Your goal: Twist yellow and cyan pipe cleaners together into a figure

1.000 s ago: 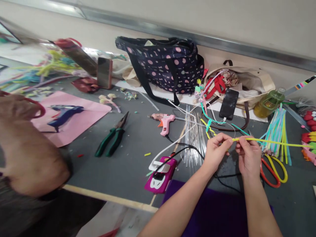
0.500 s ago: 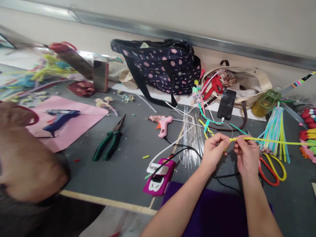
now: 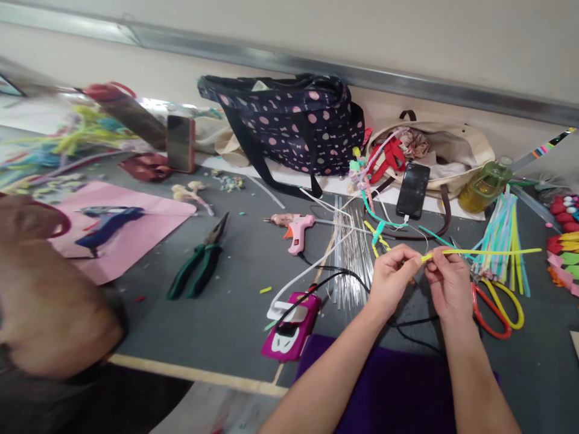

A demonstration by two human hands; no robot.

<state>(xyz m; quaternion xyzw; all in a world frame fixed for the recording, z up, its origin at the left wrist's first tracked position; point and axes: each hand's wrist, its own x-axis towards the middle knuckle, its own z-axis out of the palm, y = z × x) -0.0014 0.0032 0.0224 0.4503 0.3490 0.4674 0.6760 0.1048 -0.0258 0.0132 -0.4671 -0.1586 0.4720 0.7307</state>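
Here a dark grey counter (image 3: pixel 235 301) runs along a pale wall, with a polka-dot bag (image 3: pixel 294 123) at centre top. At lower right, the left hand (image 3: pixel 392 278) and right hand (image 3: pixel 446 283) each pinch a yellow pipe cleaner (image 3: pixel 484 252) above the counter. Green pliers (image 3: pixel 199 260), a pink glue gun (image 3: pixel 296 228) and red-yellow scissors (image 3: pixel 497 301) lie nearby.

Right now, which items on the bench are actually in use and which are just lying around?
In use:
- yellow pipe cleaner, pinched by left hand and right hand

Lying about:
- bundle of pipe cleaners
- scissors
- pink glue gun
- green pliers
- polka-dot bag
- black phone
- green bottle
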